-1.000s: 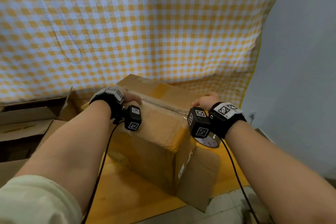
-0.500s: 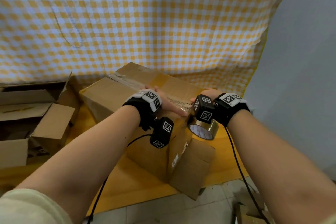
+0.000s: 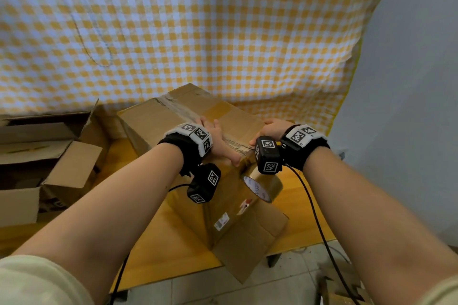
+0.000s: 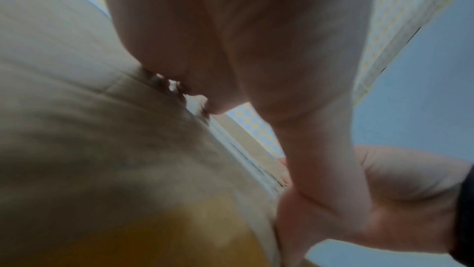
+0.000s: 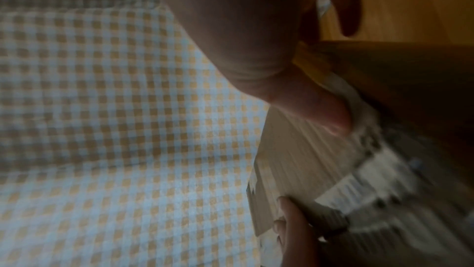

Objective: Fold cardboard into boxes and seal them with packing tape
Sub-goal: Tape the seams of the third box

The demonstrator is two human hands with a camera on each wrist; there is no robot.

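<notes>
A brown cardboard box lies on the orange table, a tape strip running along its top seam. My left hand presses flat on the top near the box's near end, thumb at the edge; in the left wrist view its palm lies on the cardboard. My right hand is at the top right edge beside it. The brown tape roll hangs just under that wrist against the near end face, and the hand appears to hold it. The fingers on the roll are hidden.
Open cardboard boxes stand at the left of the table. A yellow checked cloth hangs behind, a grey wall at the right. A loose lower flap of the box sticks out past the table's front edge over the tiled floor.
My left hand slid along the top seam from the box's far-left end to the near end, beside my right hand. The roll came down over the near end face.
</notes>
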